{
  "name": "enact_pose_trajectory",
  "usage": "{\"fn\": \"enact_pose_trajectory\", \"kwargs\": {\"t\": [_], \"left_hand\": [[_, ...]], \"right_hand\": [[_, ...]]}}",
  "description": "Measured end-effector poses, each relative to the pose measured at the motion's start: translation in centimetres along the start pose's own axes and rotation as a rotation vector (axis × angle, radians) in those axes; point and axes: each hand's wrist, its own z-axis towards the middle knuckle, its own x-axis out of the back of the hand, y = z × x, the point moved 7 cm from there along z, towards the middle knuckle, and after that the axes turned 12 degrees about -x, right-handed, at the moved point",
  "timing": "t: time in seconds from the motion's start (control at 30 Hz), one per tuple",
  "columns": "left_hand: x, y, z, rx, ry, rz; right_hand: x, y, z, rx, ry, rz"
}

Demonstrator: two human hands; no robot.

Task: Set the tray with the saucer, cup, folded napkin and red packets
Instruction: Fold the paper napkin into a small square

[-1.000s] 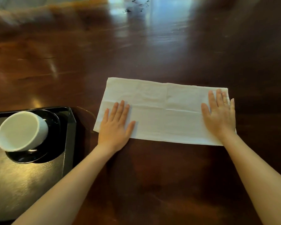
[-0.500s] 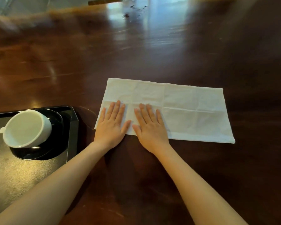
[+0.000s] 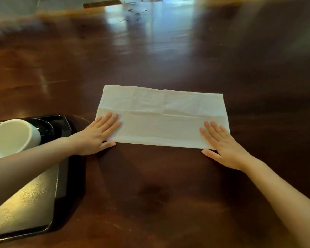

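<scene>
Although the dark wooden table takes up nearly the whole view, only its near left part bears on the task. The black tray lies there, beneath the left forearm and left of the left hand. The white napkin comes next in size, a long band folded once, stretched between the two hands on the bare wood and well apart from the tray's floor. On the tray, beyond the left forearm, the white cup stands on the dark saucer, only part of which shows.

So I judge two of the four things placed. The napkin is only part folded and not yet on the tray, and no red packets are in view, so more than half the work seems left.

Both hands are spread flat, palms down, gripping nothing. The left hand presses the band's near left corner, its thumb off the cloth on the wood. The right hand presses the near right corner, its thumb likewise off the cloth.

Half a second ago the right hand lay just beside the left, near the band's left end. It has since swept along the near edge to the far right corner, smoothing the fold, while the left hand has kept its corner.
</scene>
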Motion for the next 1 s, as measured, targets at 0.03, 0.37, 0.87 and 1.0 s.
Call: {"fn": "enact_pose_trajectory", "kwargs": {"t": [0.03, 0.37, 0.87, 1.0], "left_hand": [[0.1, -0.1, -0.1, -0.036, 0.017, 0.061], [1.7, 1.3, -1.5, -0.221, -0.060, 0.472], [8.4, -4.9, -2.1, 0.376, 0.574, -0.955], [7.1, -5.1, -0.3, 0.607, 0.921, -1.126]], "right_hand": [[0.0, 0.4, -0.3, 0.028, -0.009, -0.005], [2.2, 1.6, -1.5, 0.217, 0.162, -0.103], [6.3, 7.7, 1.1, -0.386, 0.018, 1.220], [6.3, 7.9, 3.2, -0.498, 0.283, 1.348]]}}
